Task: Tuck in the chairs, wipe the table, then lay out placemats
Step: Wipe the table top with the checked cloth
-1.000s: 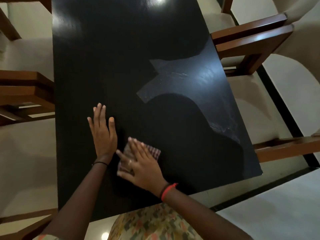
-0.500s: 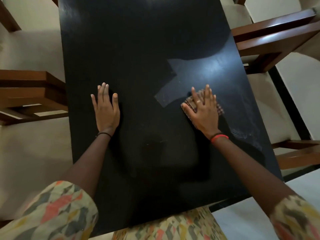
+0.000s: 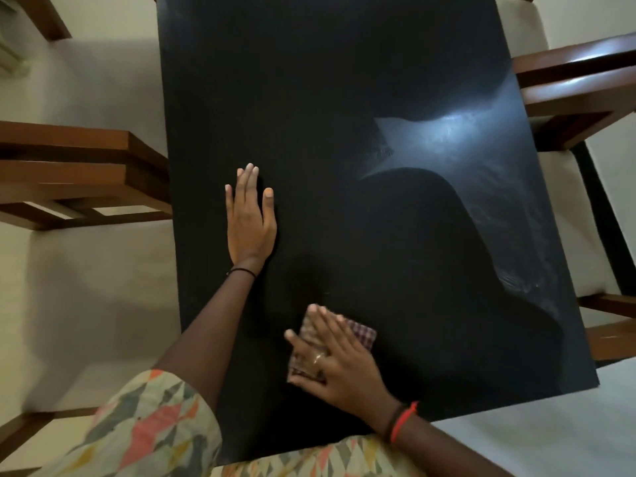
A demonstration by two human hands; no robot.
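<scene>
Wiping check: cloth under my right hand, near end of table.

My right hand (image 3: pixel 334 359) lies flat, fingers straight and slightly spread, pressing a checked cloth (image 3: pixel 361 333) onto the black table (image 3: pixel 309 98) close to the near edge. The cloth shows past my fingertips and beside my thumb. My left hand (image 3: pixel 249 218) rests palm down on the bare tabletop, fingers straight and together, thumb out, holding nothing, well apart from the cloth. Pale streaks (image 3: pixel 457 132) show in the glare toward the table's right side. A wooden chair (image 3: pixel 86 166) stands against the left edge and another chair (image 3: pixel 578 84) against the right edge.
</scene>
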